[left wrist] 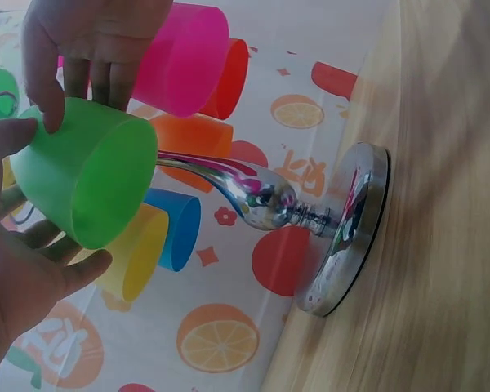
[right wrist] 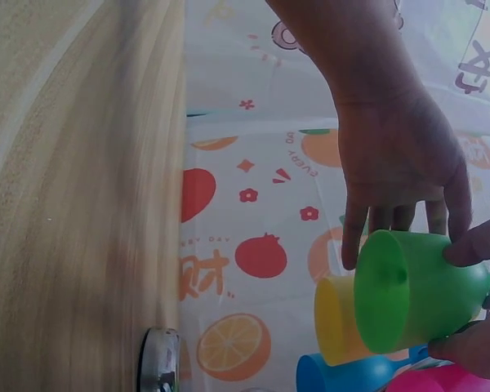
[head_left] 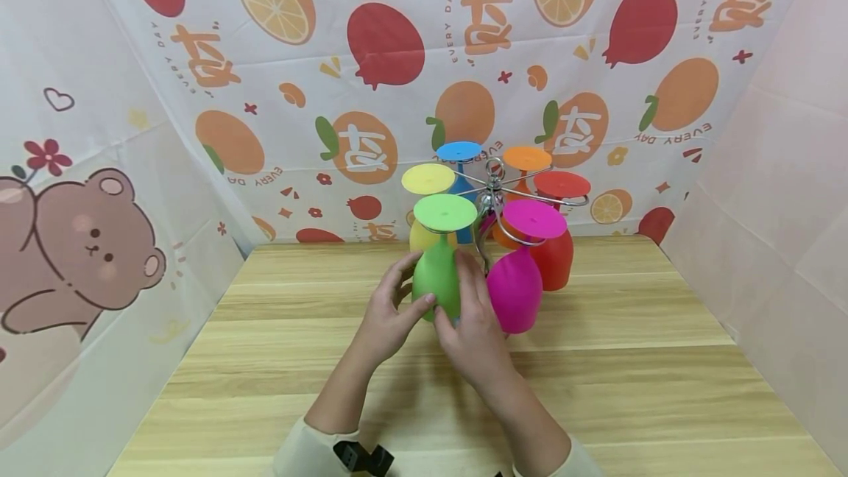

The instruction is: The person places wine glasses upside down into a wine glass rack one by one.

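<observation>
A green plastic goblet (head_left: 433,282) hangs upside down by its foot in a chrome stemware rack (head_left: 493,186). My left hand (head_left: 389,315) holds the bowl from the left, thumb across the front and fingers round the far side. From the right, my right hand (head_left: 473,326) grips the same bowl, its thumb close to the left one. In the left wrist view the open rim of the green goblet (left wrist: 114,184) faces the tabletop, above it. A magenta goblet (head_left: 515,289) hangs just right of my right hand, and a yellow goblet (head_left: 428,179) hangs behind the green one.
Blue (head_left: 459,152), orange (head_left: 528,159) and red (head_left: 555,260) goblets hang from the rack's other arms. Its round chrome base (left wrist: 343,233) stands on the wooden table (head_left: 278,330). A fruit-print cloth (head_left: 424,101) hangs behind, with pale cloth walls at both sides.
</observation>
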A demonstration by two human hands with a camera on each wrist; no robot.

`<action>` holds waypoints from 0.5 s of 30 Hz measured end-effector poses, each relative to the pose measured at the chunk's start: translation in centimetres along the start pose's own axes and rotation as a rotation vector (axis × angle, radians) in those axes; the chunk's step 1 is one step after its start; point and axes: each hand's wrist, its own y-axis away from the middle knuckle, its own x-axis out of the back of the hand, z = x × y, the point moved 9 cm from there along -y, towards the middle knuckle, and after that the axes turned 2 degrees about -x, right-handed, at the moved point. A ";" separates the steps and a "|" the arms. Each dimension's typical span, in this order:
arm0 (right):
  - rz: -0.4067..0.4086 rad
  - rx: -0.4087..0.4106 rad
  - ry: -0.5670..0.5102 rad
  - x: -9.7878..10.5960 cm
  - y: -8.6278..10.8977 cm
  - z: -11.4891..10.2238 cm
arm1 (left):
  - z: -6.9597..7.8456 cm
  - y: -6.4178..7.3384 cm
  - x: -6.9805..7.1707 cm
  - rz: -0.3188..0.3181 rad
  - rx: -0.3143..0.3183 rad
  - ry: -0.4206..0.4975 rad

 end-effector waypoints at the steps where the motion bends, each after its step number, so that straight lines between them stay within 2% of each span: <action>1: -0.001 0.000 0.003 -0.1 0.0 0.0 | -0.1 -0.1 0.1 0.000 0.001 -0.009; 15: 0.011 0.012 0.017 -0.4 -0.4 0.0 | -0.5 -0.4 0.1 -0.014 -0.004 -0.032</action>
